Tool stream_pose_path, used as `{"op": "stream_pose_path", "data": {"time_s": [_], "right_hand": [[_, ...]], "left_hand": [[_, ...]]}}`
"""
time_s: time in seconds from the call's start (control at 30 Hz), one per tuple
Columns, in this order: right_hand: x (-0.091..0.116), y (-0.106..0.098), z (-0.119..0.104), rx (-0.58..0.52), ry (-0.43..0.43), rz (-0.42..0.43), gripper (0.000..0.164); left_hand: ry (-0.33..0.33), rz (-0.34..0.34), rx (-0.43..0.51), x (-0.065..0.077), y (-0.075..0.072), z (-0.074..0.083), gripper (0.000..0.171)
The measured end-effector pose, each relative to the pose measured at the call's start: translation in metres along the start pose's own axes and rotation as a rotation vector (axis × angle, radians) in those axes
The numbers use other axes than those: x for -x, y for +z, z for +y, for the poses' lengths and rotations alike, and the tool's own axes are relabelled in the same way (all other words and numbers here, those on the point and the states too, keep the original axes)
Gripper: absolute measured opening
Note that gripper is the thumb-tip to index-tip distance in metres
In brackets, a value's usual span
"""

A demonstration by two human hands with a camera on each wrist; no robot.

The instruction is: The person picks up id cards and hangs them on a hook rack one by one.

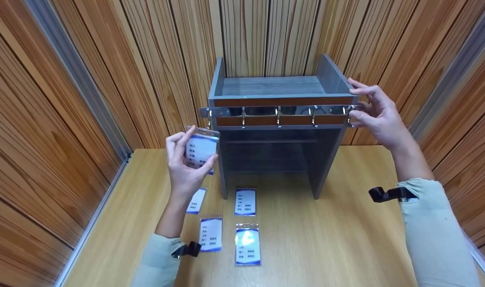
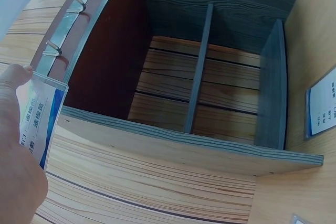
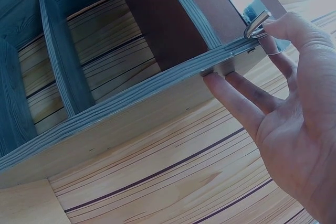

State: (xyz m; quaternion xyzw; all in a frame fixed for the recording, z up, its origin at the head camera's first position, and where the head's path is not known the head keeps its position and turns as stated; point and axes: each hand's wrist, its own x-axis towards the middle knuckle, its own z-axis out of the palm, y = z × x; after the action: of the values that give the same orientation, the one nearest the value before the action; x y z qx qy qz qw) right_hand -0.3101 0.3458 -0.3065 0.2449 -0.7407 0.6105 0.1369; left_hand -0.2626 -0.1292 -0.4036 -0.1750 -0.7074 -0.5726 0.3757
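Note:
In the head view my left hand point(image 1: 183, 169) pinches a clear plastic badge holder point(image 1: 202, 148) with a blue-and-white printed card, upright beside the left end of the metal hook rail point(image 1: 262, 111). In the left wrist view the thumb lies on the badge's edge near a hook point(image 2: 54, 49). My right hand point(image 1: 379, 119) grips the rail's right end, its thumb against the last hook point(image 3: 257, 24) and an index finger behind. Other right fingers touch the side panel point(image 3: 142, 100). The rail lies across the front of a grey wooden shelf unit point(image 1: 282, 97).
Several badge cards lie on the wooden table point(image 1: 370, 239): a front badge point(image 1: 248, 249), a left badge point(image 1: 211, 235), a badge before the shelf point(image 1: 245, 202), and one partly hidden by my left arm point(image 1: 196, 201). Wood-panelled walls point(image 1: 266, 36) surround the table.

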Motion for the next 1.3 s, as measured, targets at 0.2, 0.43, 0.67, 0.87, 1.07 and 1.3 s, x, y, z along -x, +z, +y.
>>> {"op": "stream_pose_path", "data": {"time_s": [0.2, 0.43, 0.67, 0.87, 1.07, 1.3], "right_hand": [[0.000, 0.000, -0.002, -0.028, 0.004, -0.002, 0.046], [0.001, -0.001, -0.003, -0.028, 0.006, 0.001, 0.045], [0.000, -0.002, -0.003, -0.003, 0.019, 0.002, 0.045], [0.001, -0.002, -0.003, -0.004, 0.028, 0.004, 0.046], [0.002, -0.001, -0.003, -0.028, 0.021, 0.008, 0.045], [0.002, 0.000, -0.003, -0.049, 0.001, 0.006, 0.046]], "left_hand": [[0.003, 0.002, 0.003, -0.004, 0.002, 0.001, 0.075], [-0.017, -0.006, 0.011, -0.005, 0.007, 0.000, 0.075], [-0.027, -0.010, 0.007, -0.007, 0.011, 0.000, 0.074], [-0.038, -0.010, 0.001, -0.008, 0.012, -0.005, 0.075], [-0.039, -0.017, -0.009, -0.008, 0.012, -0.007, 0.075], [-0.042, -0.015, -0.042, -0.007, 0.011, -0.006, 0.074]]}}
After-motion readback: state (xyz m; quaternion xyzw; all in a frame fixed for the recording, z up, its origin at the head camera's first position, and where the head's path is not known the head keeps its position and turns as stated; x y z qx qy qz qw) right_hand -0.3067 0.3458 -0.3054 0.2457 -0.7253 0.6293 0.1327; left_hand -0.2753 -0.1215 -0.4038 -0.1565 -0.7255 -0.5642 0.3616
